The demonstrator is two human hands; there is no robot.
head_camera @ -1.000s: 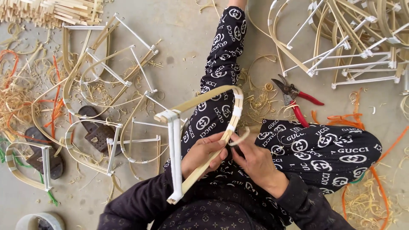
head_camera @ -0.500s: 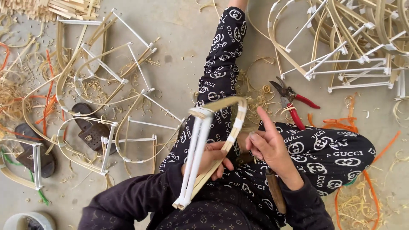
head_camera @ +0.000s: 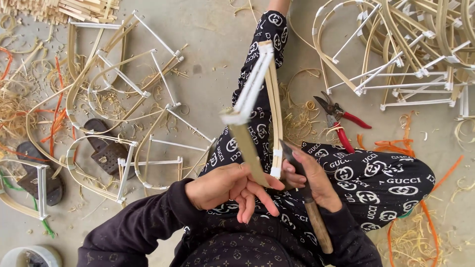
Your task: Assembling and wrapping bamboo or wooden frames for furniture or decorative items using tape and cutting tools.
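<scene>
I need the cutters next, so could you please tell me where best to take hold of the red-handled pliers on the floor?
Grip the red-handled pliers by the two red handles, coming from above at their lower right end; the dark jaws point up-left, and the handles lie flat and splayed.

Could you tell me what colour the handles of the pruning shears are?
Red, on the pruning shears, seen in the head view.

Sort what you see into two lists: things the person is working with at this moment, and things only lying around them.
In hand:
- bamboo frame, gripped by the left hand
- knife with a wooden handle, in the right hand

Lying about:
- red-handled shears
- finished frames piled on the floor
- dark sandals
- shavings
- roll of tape
</scene>
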